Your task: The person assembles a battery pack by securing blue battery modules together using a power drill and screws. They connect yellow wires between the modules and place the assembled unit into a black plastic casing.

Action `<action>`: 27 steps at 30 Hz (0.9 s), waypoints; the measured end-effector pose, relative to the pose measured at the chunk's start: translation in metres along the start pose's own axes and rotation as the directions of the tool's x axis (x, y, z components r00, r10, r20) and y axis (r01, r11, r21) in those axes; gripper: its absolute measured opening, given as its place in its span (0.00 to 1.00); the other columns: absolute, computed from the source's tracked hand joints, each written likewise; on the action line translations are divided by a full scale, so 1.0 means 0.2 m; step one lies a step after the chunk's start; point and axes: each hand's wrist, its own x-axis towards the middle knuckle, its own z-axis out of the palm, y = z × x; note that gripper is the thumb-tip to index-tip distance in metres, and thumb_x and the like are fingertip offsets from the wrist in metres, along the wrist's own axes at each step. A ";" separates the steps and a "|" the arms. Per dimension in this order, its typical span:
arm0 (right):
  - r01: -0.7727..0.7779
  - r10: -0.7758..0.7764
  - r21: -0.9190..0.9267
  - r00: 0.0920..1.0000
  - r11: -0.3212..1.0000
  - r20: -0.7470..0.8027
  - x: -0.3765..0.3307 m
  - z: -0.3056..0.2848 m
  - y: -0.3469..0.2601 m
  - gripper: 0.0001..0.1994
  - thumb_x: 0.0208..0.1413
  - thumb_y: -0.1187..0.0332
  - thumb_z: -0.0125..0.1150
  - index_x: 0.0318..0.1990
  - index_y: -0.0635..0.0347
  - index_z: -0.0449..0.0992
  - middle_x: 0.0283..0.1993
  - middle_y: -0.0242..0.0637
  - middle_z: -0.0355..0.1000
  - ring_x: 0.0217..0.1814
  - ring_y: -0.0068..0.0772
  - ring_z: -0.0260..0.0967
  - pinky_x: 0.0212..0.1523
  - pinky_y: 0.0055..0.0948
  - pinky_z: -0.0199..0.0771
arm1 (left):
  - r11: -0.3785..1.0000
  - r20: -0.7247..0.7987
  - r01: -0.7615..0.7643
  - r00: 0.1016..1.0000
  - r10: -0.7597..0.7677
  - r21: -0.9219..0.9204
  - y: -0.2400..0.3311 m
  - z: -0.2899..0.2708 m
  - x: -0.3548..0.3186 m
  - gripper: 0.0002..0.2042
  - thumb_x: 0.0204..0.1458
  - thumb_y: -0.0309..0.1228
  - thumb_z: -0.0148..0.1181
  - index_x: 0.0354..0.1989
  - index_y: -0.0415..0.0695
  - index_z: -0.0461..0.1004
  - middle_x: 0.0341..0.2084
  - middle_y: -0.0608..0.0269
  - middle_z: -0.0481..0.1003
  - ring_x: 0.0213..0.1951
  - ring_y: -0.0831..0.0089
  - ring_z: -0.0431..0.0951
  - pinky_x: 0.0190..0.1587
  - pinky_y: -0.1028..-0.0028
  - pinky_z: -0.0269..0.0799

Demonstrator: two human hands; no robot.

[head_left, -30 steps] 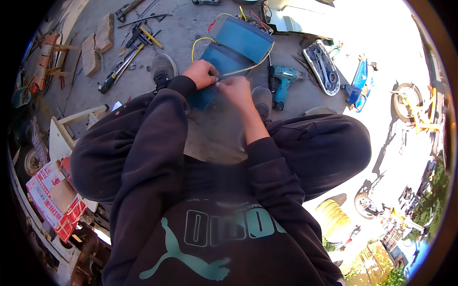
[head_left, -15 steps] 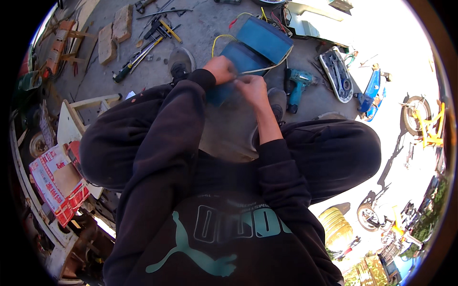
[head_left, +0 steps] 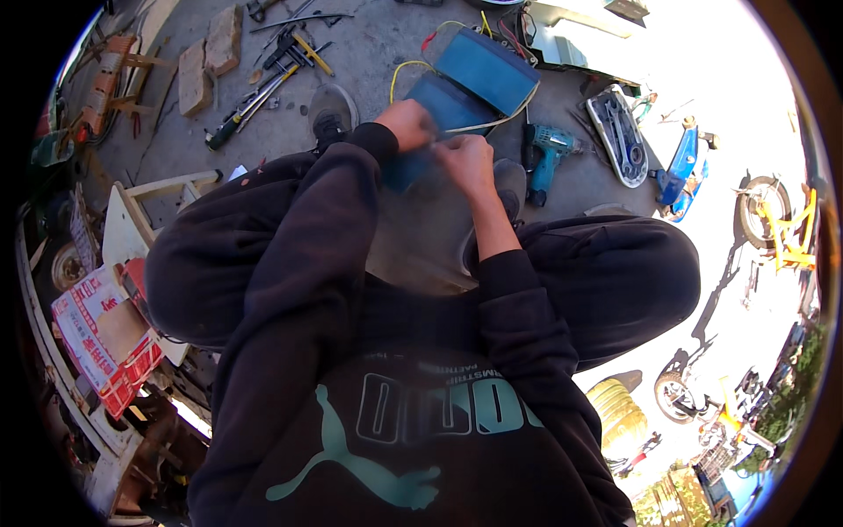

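Staying near the pale cable (head_left: pixel 479 128) beside the blue boxes (head_left: pixel 486 70) at upper centre, the left hand (head_left: pixel 406 126) and right hand (head_left: pixel 468 162) keep fingers curled nearly closed, any grip too blurred to tell, suggesting unchanged fine handling.

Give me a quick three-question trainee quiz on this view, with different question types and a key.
1. Which lies between the right shoe and the wrench tray: A, a broom; B, a teal drill; C, a ladder?
2. True or false: the left hand is gripping the teal drill.
3. Whose sleeve leaves more forearm bare, the left or the right arm's?

Key: 1 B; 2 false, it is close to the right hand, by the blue cases; 3 the right arm's.
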 end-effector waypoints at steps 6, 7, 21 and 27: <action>-0.004 0.004 -0.016 1.000 1.000 0.029 0.03 0.01 0.05 0.13 0.51 0.62 0.67 0.34 0.66 0.84 0.34 0.57 0.79 0.41 0.56 0.80 0.43 0.45 0.79 | 0.995 -0.042 -0.046 0.998 0.050 0.085 -0.01 0.00 0.01 0.12 0.47 0.32 0.66 0.40 0.43 0.86 0.33 0.52 0.84 0.36 0.58 0.84 0.43 0.63 0.78; -0.016 0.017 -0.017 0.999 1.000 0.044 0.04 0.01 0.06 0.13 0.51 0.62 0.67 0.34 0.66 0.84 0.35 0.57 0.79 0.41 0.57 0.80 0.44 0.45 0.79 | 0.996 -0.051 -0.049 0.997 0.053 0.075 -0.01 0.00 0.01 0.12 0.47 0.32 0.67 0.40 0.43 0.86 0.33 0.52 0.84 0.36 0.58 0.84 0.43 0.64 0.78; 0.163 -0.161 -0.133 0.987 0.978 0.026 0.04 0.01 0.05 0.12 0.50 0.64 0.65 0.33 0.66 0.84 0.32 0.56 0.78 0.38 0.56 0.79 0.41 0.46 0.78 | 1.000 -0.040 -0.023 0.999 0.024 0.008 0.00 0.01 0.00 0.12 0.47 0.30 0.67 0.40 0.42 0.86 0.33 0.51 0.84 0.36 0.61 0.84 0.43 0.65 0.79; 0.129 -0.124 -0.178 0.992 0.976 0.038 0.06 0.00 0.03 0.12 0.52 0.62 0.66 0.30 0.64 0.86 0.27 0.47 0.81 0.32 0.42 0.82 0.39 0.38 0.79 | 1.000 -0.020 -0.018 1.000 0.018 -0.020 -0.01 0.01 0.01 0.12 0.48 0.30 0.66 0.41 0.42 0.86 0.34 0.52 0.84 0.36 0.62 0.84 0.42 0.65 0.79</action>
